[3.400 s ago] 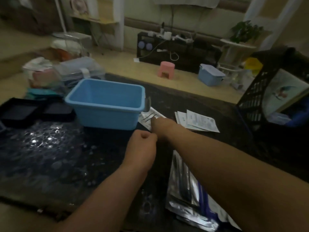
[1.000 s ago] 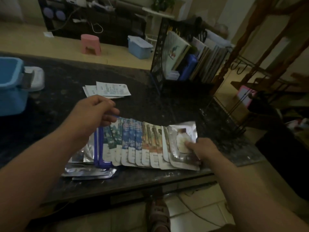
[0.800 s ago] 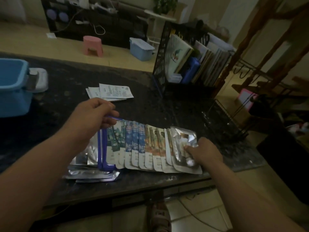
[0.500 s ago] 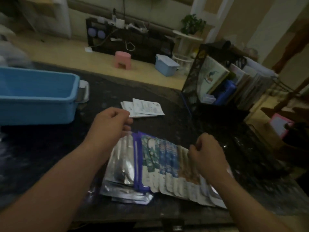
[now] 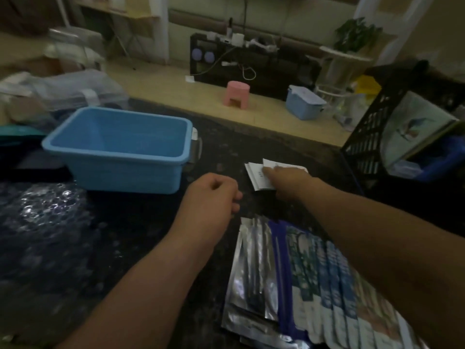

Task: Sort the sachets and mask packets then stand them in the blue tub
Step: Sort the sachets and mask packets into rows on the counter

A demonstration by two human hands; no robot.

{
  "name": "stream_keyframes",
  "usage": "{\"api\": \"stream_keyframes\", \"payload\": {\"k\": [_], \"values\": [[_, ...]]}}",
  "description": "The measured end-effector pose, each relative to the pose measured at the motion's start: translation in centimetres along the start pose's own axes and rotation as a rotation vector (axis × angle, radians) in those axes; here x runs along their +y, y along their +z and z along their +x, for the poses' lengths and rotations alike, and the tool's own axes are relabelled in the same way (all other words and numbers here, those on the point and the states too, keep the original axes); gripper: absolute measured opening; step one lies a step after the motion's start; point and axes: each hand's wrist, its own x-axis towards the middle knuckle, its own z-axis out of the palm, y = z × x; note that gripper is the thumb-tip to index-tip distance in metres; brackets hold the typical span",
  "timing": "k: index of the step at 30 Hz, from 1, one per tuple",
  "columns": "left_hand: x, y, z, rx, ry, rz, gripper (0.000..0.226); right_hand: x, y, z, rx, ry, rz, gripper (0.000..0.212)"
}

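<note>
The blue tub (image 5: 125, 175) stands hollow side up on the dark counter, left of centre. A small stack of white sachets (image 5: 258, 176) lies to its right. My right hand (image 5: 289, 182) is on that stack, its fingers curled over the sachets, and one corner of the top sachet sticks up. Short of the tub hovers my left hand (image 5: 211, 197), curled into a loose fist with nothing in it. Several mask packets (image 5: 289, 285), silver, blue and green, lie fanned out near the counter's front edge, partly under my right forearm.
A black crate (image 5: 364, 137) of books stands at the right edge of the counter. Bubble wrap (image 5: 42, 210) covers the left part. Clear plastic boxes (image 5: 75, 89) sit behind the tub. A pink stool (image 5: 236, 93) and a small blue bin (image 5: 304, 103) are on the floor beyond.
Both hands have let go of the fanned mask packets. My right hand has reached forward onto the white sachets, my left has lifted clear. The view has swung left toward the tub.
</note>
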Motion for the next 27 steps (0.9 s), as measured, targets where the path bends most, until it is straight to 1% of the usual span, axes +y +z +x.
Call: {"api": "stream_keyframes", "payload": {"k": [1, 3, 5, 7, 9, 10, 12, 13, 15, 16, 18, 19, 21, 22, 24, 25, 27], "values": [[-0.1, 0.0, 0.0, -0.004, 0.0, 0.008, 0.011, -0.3, 0.1, -0.2, 0.032, 0.003, -0.04, 0.081], [-0.1, 0.0, -0.1, -0.012, -0.002, 0.017, 0.011, -0.8, 1.1, -1.0, 0.171, 0.025, -0.098, 0.06], [0.0, 0.1, -0.3, -0.024, -0.003, 0.022, 0.011, -0.7, 2.5, -2.2, 0.271, 0.048, -0.106, 0.048], [0.1, 0.2, -0.7, -0.04, 0.004, 0.026, 0.011, -0.1, 3.7, -3.6, 0.297, 0.034, -0.106, 0.042], [0.3, 0.5, -1.2, -0.056, 0.012, 0.026, 0.013, 0.5, 4.5, -5.1, 0.276, 0.019, -0.096, 0.039], [0.2, 0.5, -1.3, -0.06, 0.013, 0.027, 0.013, 0.8, 4.8, -5.7, 0.249, 0.019, -0.046, 0.04], [0.2, 0.8, -1.6, -0.07, 0.011, 0.034, 0.014, 1.9, 5.1, -7.7, 0.248, 0.049, 0.191, 0.038], [0.2, 1.0, -1.8, -0.077, 0.009, 0.036, 0.014, 2.7, 4.9, -8.8, 0.313, 0.086, 0.344, 0.033], [0.1, 1.7, -2.3, -0.1, 0.011, 0.038, 0.014, 5.1, 3.9, -11.6, 0.524, 0.215, 0.631, 0.017], [0.2, 2.2, -2.6, -0.108, 0.02, 0.042, 0.014, 6.4, 3.3, -13.2, 0.621, 0.287, 0.773, 0.013], [0.2, 3.2, -3.5, -0.128, 0.047, 0.061, 0.015, 7.8, 2.1, -17.2, 0.74, 0.415, 1.097, 0.017], [0.2, 3.7, -4.1, -0.153, 0.058, 0.075, 0.015, 7.7, 1.7, -19.3, 0.753, 0.44, 1.312, 0.017], [0.3, 5.0, -5.5, -0.243, 0.074, 0.113, 0.018, 6.4, 1.8, -23.3, 0.671, 0.427, 1.697, 0.013], [0.3, 5.7, -6.2, -0.303, 0.082, 0.145, 0.019, 5.4, 2.1, -25.0, 0.601, 0.403, 1.825, 0.013], [0.1, 7.0, -7.5, -0.44, 0.067, 0.195, 0.019, 3.5, 3.1, -27.7, 0.504, 0.333, 1.972, 0.016], [0.0, 7.7, -8.2, -0.51, 0.04, 0.203, 0.021, 2.6, 3.7, -28.6, 0.483, 0.31, 2.02, 0.017], [-0.3, 9.2, -9.0, -0.585, 0.009, 0.23, 0.022, 1.9, 5.1, -29.5, 0.457, 0.311, 2.066, 0.017]]}}
